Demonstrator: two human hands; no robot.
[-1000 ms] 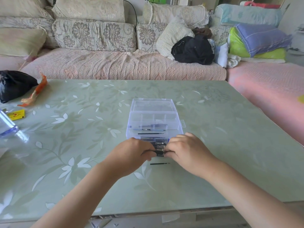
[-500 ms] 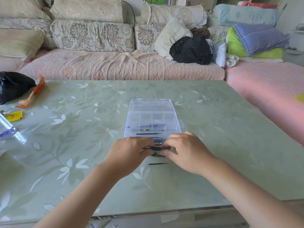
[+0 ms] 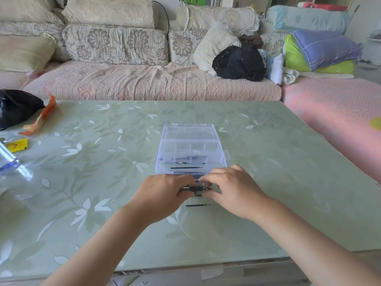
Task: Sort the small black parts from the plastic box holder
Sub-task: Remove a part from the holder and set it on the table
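Little has shifted since a second ago: the fingers (image 3: 183, 179) of the left hand (image 3: 165, 195) and right hand (image 3: 233, 193) still pinch a bundle of small black parts (image 3: 195, 189) between them, at the near edge of the plastic box (image 3: 222, 159). One thin black rod (image 3: 198, 205) lies loose on the tabletop (image 3: 278, 182); a slack pinch could spill more.

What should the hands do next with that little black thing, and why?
Probably draw the small black part toward you, away from the clear box, and lay it beside the thin black rod on the table. Both the left hand and the right hand pinch it right at the box's near edge, and that rod lies loose just in front of them.
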